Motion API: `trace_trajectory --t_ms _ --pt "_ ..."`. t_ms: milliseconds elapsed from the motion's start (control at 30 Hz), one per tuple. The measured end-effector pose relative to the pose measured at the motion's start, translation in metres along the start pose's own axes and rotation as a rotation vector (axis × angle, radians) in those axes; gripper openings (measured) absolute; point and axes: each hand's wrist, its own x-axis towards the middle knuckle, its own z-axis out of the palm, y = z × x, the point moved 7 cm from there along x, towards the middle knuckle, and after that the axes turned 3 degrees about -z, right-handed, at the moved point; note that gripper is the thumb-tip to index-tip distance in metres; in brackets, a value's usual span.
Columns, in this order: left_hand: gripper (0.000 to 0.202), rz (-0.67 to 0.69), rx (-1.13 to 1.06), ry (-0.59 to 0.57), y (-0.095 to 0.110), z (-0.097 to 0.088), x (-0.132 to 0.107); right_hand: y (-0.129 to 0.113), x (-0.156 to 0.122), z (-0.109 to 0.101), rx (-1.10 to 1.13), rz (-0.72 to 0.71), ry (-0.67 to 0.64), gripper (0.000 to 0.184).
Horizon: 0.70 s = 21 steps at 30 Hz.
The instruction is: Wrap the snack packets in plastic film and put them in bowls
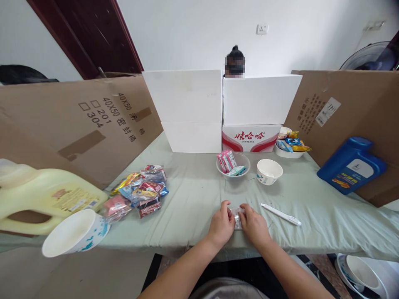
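Close to the table's front edge, my left hand (222, 224) and my right hand (254, 224) pinch a small clear, silvery packet (238, 222) between them. Fingers cover its upper part, and what it contains is too small to tell. To the right of my right hand lies a white utility knife (281, 214). Beyond the hands stands a clear plastic bowl (233, 171) with pink and teal packets (227, 161) in it. Just right of that bowl is a white paper bowl (269, 171) with a blue pattern.
A pile of wrapped snacks (143, 189), a white paper bowl (76, 232) and a pale yellow jug (40, 197) are at left. White boxes (190, 110) wall the back. At right are a blue bottle (352, 166) and a white dish (289, 154) of snack packets.
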Motion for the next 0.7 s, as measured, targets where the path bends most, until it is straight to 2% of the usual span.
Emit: trace_trajectory --t_ms 233,433,500,567,633,700 --pt "0.04 0.041 -0.006 0.022 0.0 -0.003 -0.006 -0.007 0.007 0.005 -0.095 -0.017 -0.053 0.018" --pt "0.037 0.138 0.151 0.137 0.005 -0.009 -0.014 -0.011 0.009 0.005 -0.163 -0.025 -0.069 0.015" --pt "0.029 0.209 0.199 0.179 0.011 -0.012 -0.018 -0.014 0.009 0.005 -0.183 -0.028 -0.069 0.015" --pt "0.02 0.358 0.235 0.184 0.022 -0.013 -0.023 -0.016 0.008 0.007 -0.201 -0.031 -0.065 0.014" --pt "0.02 0.507 0.239 0.14 0.032 -0.012 -0.028 -0.016 0.009 0.008 -0.215 -0.036 -0.058 0.013" --pt "0.02 0.541 0.241 0.092 0.035 -0.012 -0.029 -0.012 0.011 0.006 -0.228 -0.041 -0.042 0.012"
